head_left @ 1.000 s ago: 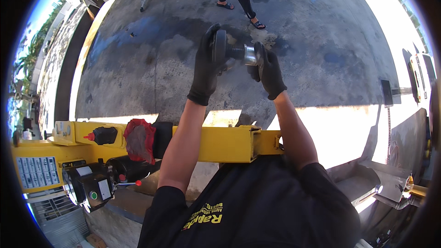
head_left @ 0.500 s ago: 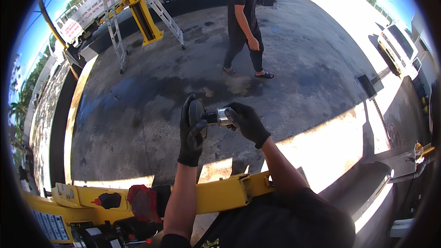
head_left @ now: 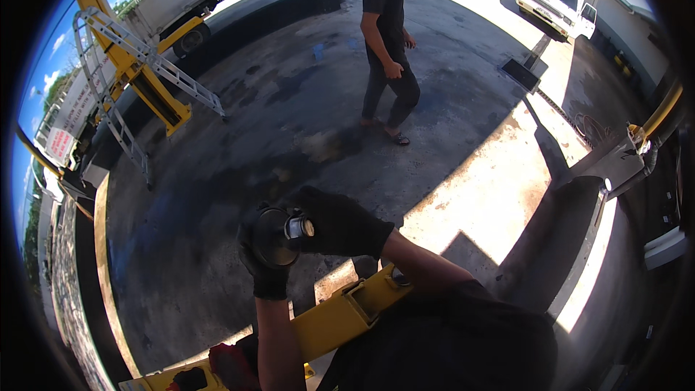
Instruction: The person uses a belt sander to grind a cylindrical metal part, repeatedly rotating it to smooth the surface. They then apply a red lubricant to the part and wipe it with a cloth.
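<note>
A round black lift pad [head_left: 271, 250] with a stem is held between my two black-gloved hands. My left hand [head_left: 255, 264] is wrapped around the pad's rim from the left and below. On the stem sits a silver metal collar [head_left: 297, 227], its end tilted up and toward me. My right hand [head_left: 339, 223] is closed around the collar from the right, its fingertips partly hidden in shadow. The stem's thread is hardly visible from this angle.
Beneath my forearms runs a yellow lift arm [head_left: 337, 326], with a dark red cloth [head_left: 232, 366] at its left. A person [head_left: 387, 51] in dark clothes walks ahead. A stepladder [head_left: 177, 76] stands by a yellow post [head_left: 134, 65]. A white vehicle [head_left: 550, 0] is parked far right.
The lift pad has come lower and left and tipped so its stem end faces me more. My right hand has moved closer to the pad. The view has turned right, and the person has stepped.
</note>
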Tool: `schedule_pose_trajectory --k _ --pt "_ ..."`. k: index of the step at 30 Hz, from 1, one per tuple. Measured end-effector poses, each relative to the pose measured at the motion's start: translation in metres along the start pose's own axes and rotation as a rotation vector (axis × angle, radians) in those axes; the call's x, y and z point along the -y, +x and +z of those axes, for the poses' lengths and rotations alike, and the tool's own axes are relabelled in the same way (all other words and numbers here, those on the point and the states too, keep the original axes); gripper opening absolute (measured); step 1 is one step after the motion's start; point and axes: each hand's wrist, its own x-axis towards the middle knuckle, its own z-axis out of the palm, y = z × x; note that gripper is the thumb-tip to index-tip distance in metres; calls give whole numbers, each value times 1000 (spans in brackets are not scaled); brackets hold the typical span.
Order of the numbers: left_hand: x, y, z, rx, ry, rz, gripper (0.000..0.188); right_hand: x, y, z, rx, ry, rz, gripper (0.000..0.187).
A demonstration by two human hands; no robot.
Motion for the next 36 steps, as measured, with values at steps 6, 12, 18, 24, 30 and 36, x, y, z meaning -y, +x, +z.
schedule_pose_trajectory --k 6,12,18,24,30,36 --pt "23 -19 73 350 1499 449 58 -7 -67 -11 -94 38 -110 70" --pt "38 -33 62 406 2316 721 45 12 -91 3 -325 127 117 42" --pt "53 -54 110 585 2240 674 34 17 -101 8 -218 27 288 41" --pt "62 -56 110 646 2022 897 30 27 -127 -22 -177 171 -158 56" --pt "78 -57 126 698 1995 917 34 -5 -146 -14 -81 101 -82 57" --pt "72 -60 68 496 1916 321 34 12 -129 -21 141 109 572 54"
